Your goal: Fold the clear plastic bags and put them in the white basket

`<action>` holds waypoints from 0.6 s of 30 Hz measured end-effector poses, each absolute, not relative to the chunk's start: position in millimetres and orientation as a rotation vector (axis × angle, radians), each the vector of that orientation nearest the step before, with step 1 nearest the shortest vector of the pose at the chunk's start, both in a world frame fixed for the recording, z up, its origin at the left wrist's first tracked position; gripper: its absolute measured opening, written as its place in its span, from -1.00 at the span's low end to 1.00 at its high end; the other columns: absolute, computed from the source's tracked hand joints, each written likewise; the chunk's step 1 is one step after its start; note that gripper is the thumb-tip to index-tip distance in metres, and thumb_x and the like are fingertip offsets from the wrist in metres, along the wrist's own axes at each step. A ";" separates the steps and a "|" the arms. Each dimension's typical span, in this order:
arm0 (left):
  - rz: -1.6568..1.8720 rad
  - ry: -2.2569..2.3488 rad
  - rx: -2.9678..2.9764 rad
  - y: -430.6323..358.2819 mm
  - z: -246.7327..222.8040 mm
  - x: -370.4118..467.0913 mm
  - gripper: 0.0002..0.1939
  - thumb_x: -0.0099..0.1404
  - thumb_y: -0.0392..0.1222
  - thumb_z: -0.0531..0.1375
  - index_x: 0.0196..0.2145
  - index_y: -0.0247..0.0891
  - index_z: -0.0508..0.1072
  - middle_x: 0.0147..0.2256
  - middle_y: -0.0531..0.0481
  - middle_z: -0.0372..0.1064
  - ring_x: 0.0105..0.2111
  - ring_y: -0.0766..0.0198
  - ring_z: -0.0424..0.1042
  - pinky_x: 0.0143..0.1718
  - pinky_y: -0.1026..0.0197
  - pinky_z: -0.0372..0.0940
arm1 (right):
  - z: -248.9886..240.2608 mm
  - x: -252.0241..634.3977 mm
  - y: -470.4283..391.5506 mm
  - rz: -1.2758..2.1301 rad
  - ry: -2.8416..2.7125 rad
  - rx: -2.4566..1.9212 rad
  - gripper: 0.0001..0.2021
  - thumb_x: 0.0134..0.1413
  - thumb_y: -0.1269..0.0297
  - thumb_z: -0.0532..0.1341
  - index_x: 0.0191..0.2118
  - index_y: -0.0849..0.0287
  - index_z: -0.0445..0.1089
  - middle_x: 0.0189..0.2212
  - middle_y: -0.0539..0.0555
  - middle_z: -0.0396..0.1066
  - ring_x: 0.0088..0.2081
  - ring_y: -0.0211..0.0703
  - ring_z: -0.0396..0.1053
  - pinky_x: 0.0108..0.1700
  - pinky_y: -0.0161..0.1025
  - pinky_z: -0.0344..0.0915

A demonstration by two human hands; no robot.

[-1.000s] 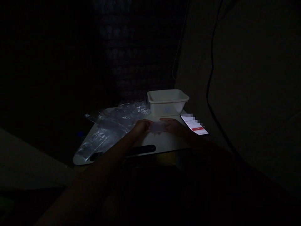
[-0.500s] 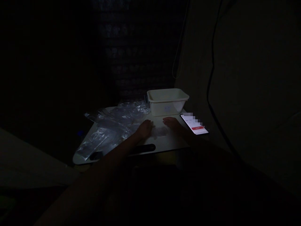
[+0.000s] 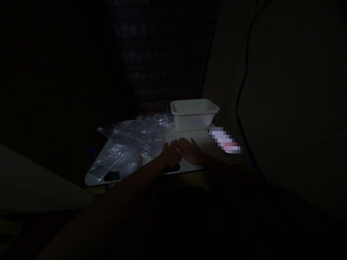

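On the small white table (image 3: 200, 142), my left hand (image 3: 170, 154) and my right hand (image 3: 191, 151) lie flat side by side near the front edge, their fingertips meeting. The fingers of both are stretched out, with the right thumb side spread a little. Whatever is beneath the palms is hidden. Left of my left hand lies a loose pile of clear plastic bags (image 3: 127, 141). Behind the hands stands a white plastic tub (image 3: 193, 122), its inside showing little in the dim light.
A phone with a lit, blurred screen (image 3: 223, 139) lies at the table's right side. A dark slot (image 3: 112, 176) is cut in the table's front left. A dark cable (image 3: 242, 86) hangs along the right wall. The surroundings are very dark.
Both hands were apart with a faint, see-through thing on the table between them. They have come together and now lie flat over that spot. The view has shifted slightly.
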State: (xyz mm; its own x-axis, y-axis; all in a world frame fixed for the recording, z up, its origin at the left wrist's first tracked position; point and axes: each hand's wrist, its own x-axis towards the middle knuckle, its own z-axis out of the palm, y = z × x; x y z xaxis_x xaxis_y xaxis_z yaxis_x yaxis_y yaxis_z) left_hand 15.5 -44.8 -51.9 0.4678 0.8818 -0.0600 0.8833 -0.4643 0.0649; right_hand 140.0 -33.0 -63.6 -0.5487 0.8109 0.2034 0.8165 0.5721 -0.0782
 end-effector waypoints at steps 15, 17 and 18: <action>-0.181 1.627 2.588 -48.2 -53.5 19.7 -0.46 0.18 -0.15 -0.23 0.08 -0.49 -0.16 0.10 -0.28 -0.30 0.09 0.05 -0.32 -0.05 -0.18 -0.30 | -73.7 145.0 -36.1 -0.044 -2.627 -1.373 -0.50 0.05 0.11 -0.27 0.03 0.29 0.02 0.05 0.24 -0.03 0.08 -0.09 -0.13 -0.01 0.11 -0.21; -0.181 1.630 2.585 -48.5 -53.2 19.9 -0.46 0.18 -0.16 -0.23 0.08 -0.50 -0.15 0.10 -0.28 -0.30 0.09 0.04 -0.32 -0.05 -0.19 -0.30 | -74.6 145.0 -35.6 -0.032 -2.630 -1.378 -0.49 0.05 0.10 -0.28 0.04 0.29 0.00 0.06 0.24 -0.05 0.08 -0.09 -0.15 -0.01 0.12 -0.21; -0.181 1.630 2.586 -48.5 -53.1 20.0 -0.46 0.18 -0.15 -0.23 0.08 -0.50 -0.15 0.10 -0.28 -0.29 0.09 0.04 -0.32 -0.05 -0.19 -0.30 | -74.9 144.9 -35.5 -0.028 -2.631 -1.383 -0.49 0.05 0.10 -0.29 0.04 0.29 -0.01 0.06 0.23 -0.05 0.09 -0.09 -0.15 -0.01 0.12 -0.22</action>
